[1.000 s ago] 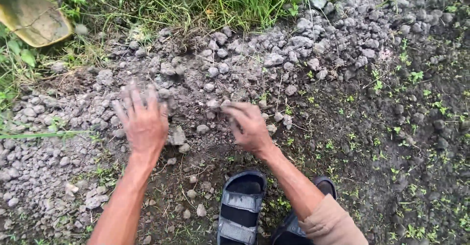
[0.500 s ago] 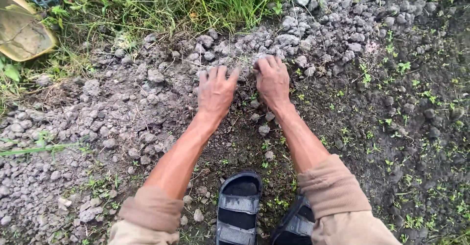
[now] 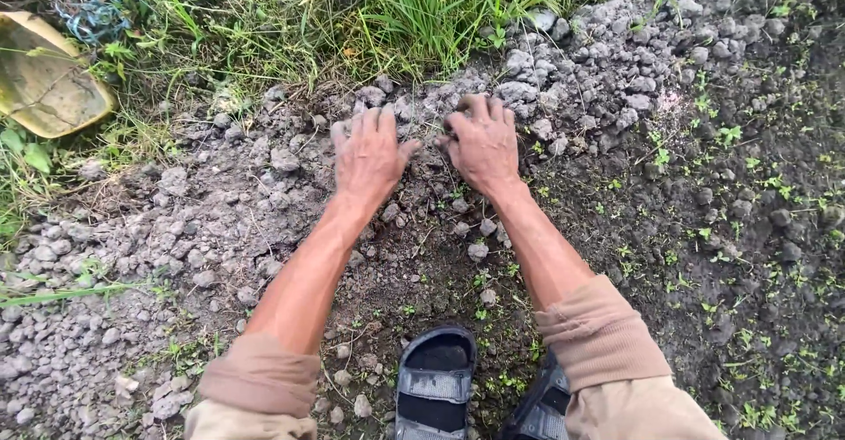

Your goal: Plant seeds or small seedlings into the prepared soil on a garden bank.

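My left hand [image 3: 368,156] lies palm down on dry grey soil clods [image 3: 290,176], fingers slightly spread and pointing away from me. Beside it, my right hand [image 3: 481,145] rests on the same ridge of clods [image 3: 528,70], fingers curled into the soil; I cannot see anything held in it. The two hands almost touch at the thumbs. Both forearms reach forward out of rolled tan sleeves [image 3: 598,330].
A dark sandal [image 3: 433,385] stands on the ground between my arms. Tall grass [image 3: 431,4] borders the clods at the top. A yellowish curved object [image 3: 44,79] lies in the grass at the upper left. Damp dark earth with small weeds [image 3: 739,255] spreads to the right.
A second ago both hands were nearer me and apart. They reached forward together to the clod ridge; since half a second ago they have drawn back slightly toward me, the right fingers curling.
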